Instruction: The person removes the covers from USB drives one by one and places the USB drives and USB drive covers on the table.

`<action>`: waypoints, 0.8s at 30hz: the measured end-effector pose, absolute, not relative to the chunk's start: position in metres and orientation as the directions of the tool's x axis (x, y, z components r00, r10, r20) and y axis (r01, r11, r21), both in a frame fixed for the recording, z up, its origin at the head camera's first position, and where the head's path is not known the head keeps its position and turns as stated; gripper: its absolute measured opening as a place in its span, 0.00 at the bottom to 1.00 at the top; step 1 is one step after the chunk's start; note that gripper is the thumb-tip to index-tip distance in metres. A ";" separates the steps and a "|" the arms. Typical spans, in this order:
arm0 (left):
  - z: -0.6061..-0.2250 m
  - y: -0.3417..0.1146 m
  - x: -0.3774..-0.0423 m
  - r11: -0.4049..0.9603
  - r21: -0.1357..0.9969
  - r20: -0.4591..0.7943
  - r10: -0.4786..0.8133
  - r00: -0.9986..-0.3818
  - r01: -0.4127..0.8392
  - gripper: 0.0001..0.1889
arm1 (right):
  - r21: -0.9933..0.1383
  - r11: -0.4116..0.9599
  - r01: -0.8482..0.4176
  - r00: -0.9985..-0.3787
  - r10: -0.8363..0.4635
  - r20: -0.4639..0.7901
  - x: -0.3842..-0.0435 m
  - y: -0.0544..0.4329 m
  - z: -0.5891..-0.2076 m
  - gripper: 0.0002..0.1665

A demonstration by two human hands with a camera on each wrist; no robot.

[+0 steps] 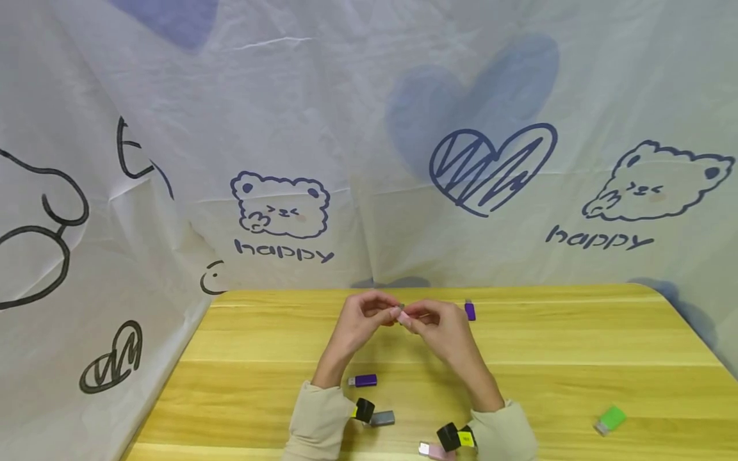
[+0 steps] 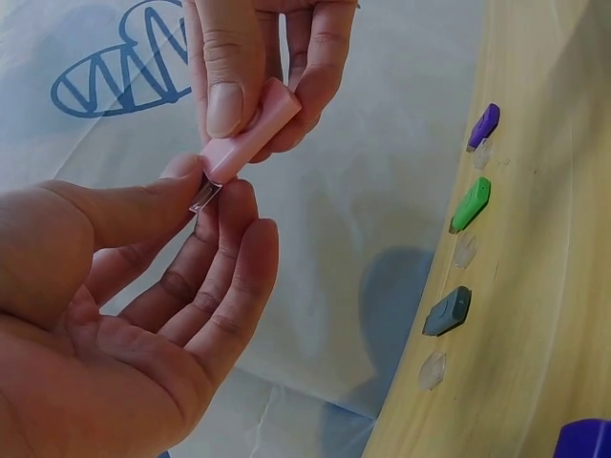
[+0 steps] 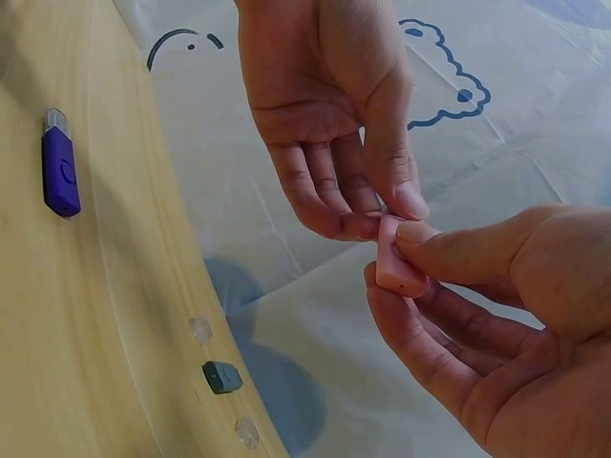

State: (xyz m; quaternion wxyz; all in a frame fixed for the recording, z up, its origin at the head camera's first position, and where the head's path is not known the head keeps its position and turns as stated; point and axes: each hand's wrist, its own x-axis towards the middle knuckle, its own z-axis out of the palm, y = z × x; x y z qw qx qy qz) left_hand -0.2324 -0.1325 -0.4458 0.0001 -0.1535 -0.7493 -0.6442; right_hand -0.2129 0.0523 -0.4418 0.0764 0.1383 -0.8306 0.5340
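Both hands meet over the far part of the table around a pink USB stick (image 2: pixel 250 136). My right hand (image 3: pixel 516 315) pinches its pink body between thumb and fingers. The thumb and a finger of my left hand (image 2: pixel 153 277) pinch the shiny end (image 2: pixel 205 197) that sticks out of the body. In the head view, the left hand (image 1: pixel 366 320) and right hand (image 1: pixel 441 326) cover most of the stick. A purple USB stick (image 1: pixel 469 311) lies just beyond the right hand. Below the left hand is another purple USB stick (image 1: pixel 366 380).
Near the sleeves lie a grey USB stick (image 1: pixel 383 419) and a second pink one (image 1: pixel 435 451), partly covered by the wrist camera. A green USB stick (image 1: pixel 611 419) lies at the right. Small clear pieces (image 2: pixel 432 370) sit among sticks along the table edge. Printed cloth hangs behind.
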 end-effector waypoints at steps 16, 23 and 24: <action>-0.445 -0.132 -0.232 0.108 0.972 0.187 0.185 -0.965 0.209 0.07 | -0.876 0.371 -0.307 -0.951 -0.157 0.267 -0.213 0.052 -0.442 0.06; -0.445 -0.134 -0.232 0.108 0.976 0.168 0.175 -0.970 0.188 0.06 | -0.887 0.361 -0.289 -0.956 -0.166 0.243 -0.211 0.051 -0.440 0.05; -0.446 -0.134 -0.233 0.108 0.976 0.167 0.174 -0.970 0.188 0.06 | -0.888 0.361 -0.284 -0.957 -0.167 0.238 -0.211 0.051 -0.440 0.05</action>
